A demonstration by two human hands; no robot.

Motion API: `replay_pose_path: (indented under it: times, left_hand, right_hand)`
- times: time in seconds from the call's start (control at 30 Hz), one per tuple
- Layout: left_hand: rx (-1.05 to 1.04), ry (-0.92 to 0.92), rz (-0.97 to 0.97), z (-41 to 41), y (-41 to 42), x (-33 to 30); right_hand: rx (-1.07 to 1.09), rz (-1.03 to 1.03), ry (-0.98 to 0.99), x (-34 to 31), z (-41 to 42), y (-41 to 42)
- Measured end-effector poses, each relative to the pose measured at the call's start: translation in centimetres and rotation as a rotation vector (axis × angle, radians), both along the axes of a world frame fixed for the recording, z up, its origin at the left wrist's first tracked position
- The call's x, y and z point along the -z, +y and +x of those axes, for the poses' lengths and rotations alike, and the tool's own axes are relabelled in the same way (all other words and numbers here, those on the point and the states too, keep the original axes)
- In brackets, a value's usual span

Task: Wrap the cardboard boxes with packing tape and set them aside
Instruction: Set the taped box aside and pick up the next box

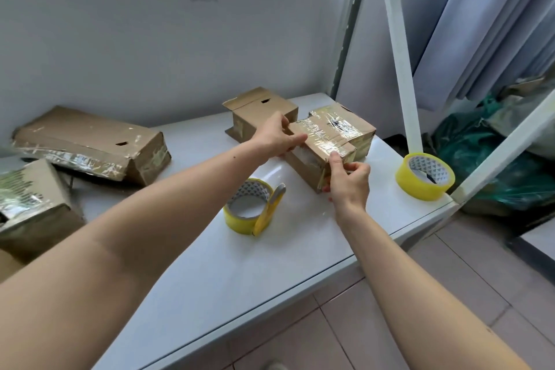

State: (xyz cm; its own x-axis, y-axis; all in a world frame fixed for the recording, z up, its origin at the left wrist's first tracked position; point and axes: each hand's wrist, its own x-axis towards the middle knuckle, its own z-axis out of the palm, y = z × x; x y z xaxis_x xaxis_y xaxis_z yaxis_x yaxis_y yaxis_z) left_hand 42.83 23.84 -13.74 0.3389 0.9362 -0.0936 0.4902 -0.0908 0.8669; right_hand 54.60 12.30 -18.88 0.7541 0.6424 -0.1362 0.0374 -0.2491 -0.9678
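The box (322,149) lies on the white table (210,273), its long axis running from the near end away toward the far right, where it touches a second taped box (345,126). The left hand (277,137) grips its far left top edge, fingers curled over the cardboard. The right hand (348,182) pinches the near end corner between thumb and fingers. A tape roll (249,204) with a yellow cutter (270,209) leaning on it sits just beside the box; another roll (425,176) stands near the table's right edge.
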Motion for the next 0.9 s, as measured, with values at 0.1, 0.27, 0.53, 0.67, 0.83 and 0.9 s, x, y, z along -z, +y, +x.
replay_pose_path:
  times: [0.1,0.27,0.53,0.67,0.83,0.9]
  left_hand:
    - [0.043,-0.017,-0.034,1.0,0.4,0.0]
    - [0.094,-0.023,-0.040,1.4,0.6,0.2]
    - [-0.156,-0.191,0.017,-2.5,-0.2,0.0]
    - [-0.394,-0.154,-0.028,-5.1,1.0,0.0]
    - [-0.496,-0.188,-0.327,-5.9,4.5,0.2]
    - [-0.472,-0.206,-0.377,-5.8,5.7,0.7]
  right_hand:
    - [0.033,0.006,-0.020,-0.3,0.8,0.9]
    - [0.066,-0.002,-0.032,0.0,1.2,1.7]
    - [0.146,0.208,-0.514,-4.8,-1.6,1.2]
    - [-0.180,0.101,-0.658,-9.2,-3.4,5.8]
    - [-0.423,-0.122,-0.718,-10.2,-4.2,14.3]
    - [-0.434,-0.194,-0.767,-9.6,-4.1,16.7]
